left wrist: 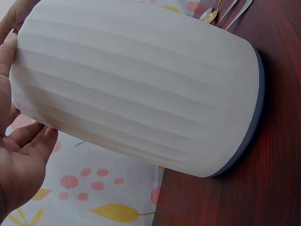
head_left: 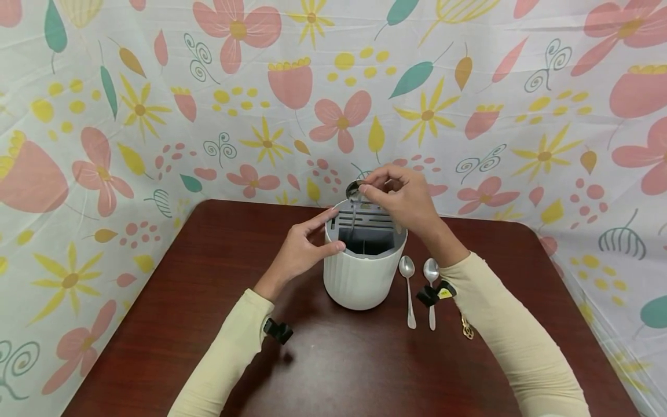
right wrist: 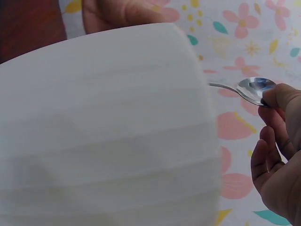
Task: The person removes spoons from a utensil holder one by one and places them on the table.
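A white ribbed utensil holder (head_left: 359, 278) with a grey slotted insert (head_left: 365, 219) stands upright on the table. My left hand (head_left: 299, 246) holds it at the upper left, thumb by the near rim and fingers farther round the side. Above it, my right hand (head_left: 403, 194) pinches a silver spoon (right wrist: 256, 89) by its bowl. The spoon's handle points down into the holder's front compartment; its lower end is hard to make out. Right of the holder lie a silver spoon (head_left: 407, 267) and another silver spoon (head_left: 431, 271), bowls pointing away from me.
A gold ornate handle (head_left: 466, 329) shows beside the right sleeve (head_left: 500, 324), which hides the rest of that piece. The dark wooden table (head_left: 219, 249) meets a floral cloth (head_left: 292, 133) behind it. Black straps with small mounts sit on both wrists.
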Demonstrator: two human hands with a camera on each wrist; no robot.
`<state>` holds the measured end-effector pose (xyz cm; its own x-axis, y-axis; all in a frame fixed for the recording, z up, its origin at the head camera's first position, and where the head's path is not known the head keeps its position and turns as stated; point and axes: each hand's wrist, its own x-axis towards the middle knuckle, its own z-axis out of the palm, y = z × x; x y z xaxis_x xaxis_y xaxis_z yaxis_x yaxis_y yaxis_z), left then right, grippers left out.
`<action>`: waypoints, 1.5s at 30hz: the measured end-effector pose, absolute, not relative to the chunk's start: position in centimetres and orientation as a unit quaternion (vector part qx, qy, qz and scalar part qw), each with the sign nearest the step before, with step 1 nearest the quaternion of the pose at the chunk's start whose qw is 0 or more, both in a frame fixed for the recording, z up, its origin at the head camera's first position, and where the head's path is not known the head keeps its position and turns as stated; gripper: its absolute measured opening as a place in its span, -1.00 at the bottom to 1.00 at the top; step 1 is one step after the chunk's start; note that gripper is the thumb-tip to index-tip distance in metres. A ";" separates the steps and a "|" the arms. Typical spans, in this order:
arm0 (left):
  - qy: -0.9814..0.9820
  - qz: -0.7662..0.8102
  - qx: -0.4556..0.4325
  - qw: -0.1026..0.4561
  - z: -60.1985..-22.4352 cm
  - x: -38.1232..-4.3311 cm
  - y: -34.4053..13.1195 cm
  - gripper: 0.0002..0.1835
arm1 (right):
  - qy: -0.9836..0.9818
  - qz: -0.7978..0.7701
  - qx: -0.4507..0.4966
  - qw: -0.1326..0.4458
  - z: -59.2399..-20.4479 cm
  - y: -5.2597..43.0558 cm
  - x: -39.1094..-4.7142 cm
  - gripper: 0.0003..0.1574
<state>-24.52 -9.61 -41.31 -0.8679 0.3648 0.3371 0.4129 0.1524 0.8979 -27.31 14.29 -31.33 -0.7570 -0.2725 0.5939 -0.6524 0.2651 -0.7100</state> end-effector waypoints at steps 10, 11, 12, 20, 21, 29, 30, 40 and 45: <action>-0.755 -0.605 -0.254 0.014 -41.2 -24.4 -9.5 -0.25 | -0.727 0.557 0.326 0.235 -28.4 15.1 -27.6 -0.95; -0.755 -0.604 -0.253 0.014 -41.2 -24.4 -9.5 -0.25 | -0.724 0.557 0.328 0.242 -28.0 15.2 -27.6 -0.94; -0.757 -0.603 -0.253 0.014 -41.2 -24.4 -9.5 -0.25 | -0.721 0.554 0.332 0.250 -27.7 15.3 -27.6 -0.94; -0.758 -0.599 -0.257 0.020 -41.4 -24.5 -9.6 -0.26 | -0.729 0.534 0.311 0.294 -25.2 16.2 -27.3 -0.92; -0.758 -0.599 -0.258 0.020 -41.4 -24.5 -9.7 -0.26 | -0.730 0.537 0.300 0.296 -24.9 16.4 -27.2 -0.90; -0.759 -0.603 -0.245 0.015 -41.2 -24.5 -9.8 -0.27 | -0.743 0.563 0.221 0.286 -22.4 18.7 -27.1 -0.91; -0.759 -0.604 -0.243 0.013 -41.1 -24.4 -9.8 -0.27 | -0.744 0.565 0.218 0.284 -22.2 19.0 -27.1 -0.92; -0.754 -0.611 -0.242 -0.001 -38.5 -22.8 -9.5 -0.26 | -0.792 0.512 0.179 0.281 -22.2 24.1 -27.0 -0.88; -0.759 -0.604 -0.243 0.003 -40.1 -23.8 -9.4 -0.25 | -0.813 0.492 0.152 0.271 -23.1 27.3 -26.6 -0.84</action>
